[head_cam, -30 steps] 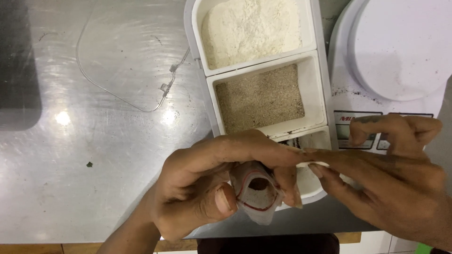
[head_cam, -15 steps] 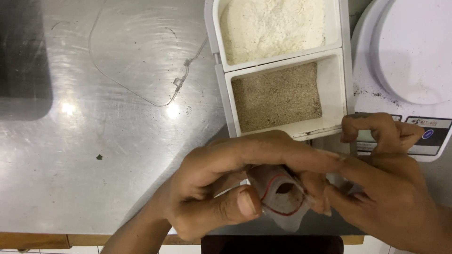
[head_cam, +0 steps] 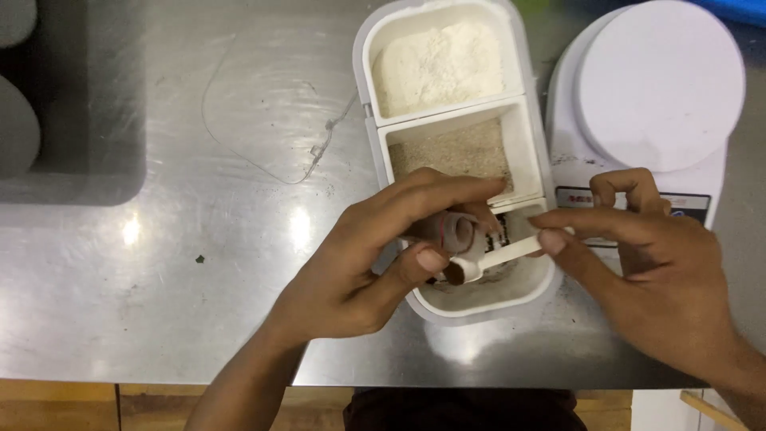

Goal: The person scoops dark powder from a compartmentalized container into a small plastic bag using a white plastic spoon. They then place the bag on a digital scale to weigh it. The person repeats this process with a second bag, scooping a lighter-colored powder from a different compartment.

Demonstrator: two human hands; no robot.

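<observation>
Left hand fingers grip a small open pouch over the three-part white tray on the counter, right hand fingers pinching a loaded white scoop; tipping slowly at the mouth should limit spillage.

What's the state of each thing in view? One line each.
Left hand: pinching a small pouch, mouth open.
Right hand: holding a white spoon, bowl at the pouch.
Compartment box: open, powders in each section.
Clear lid: off, flat on the table.
Scale: platform bare.
</observation>
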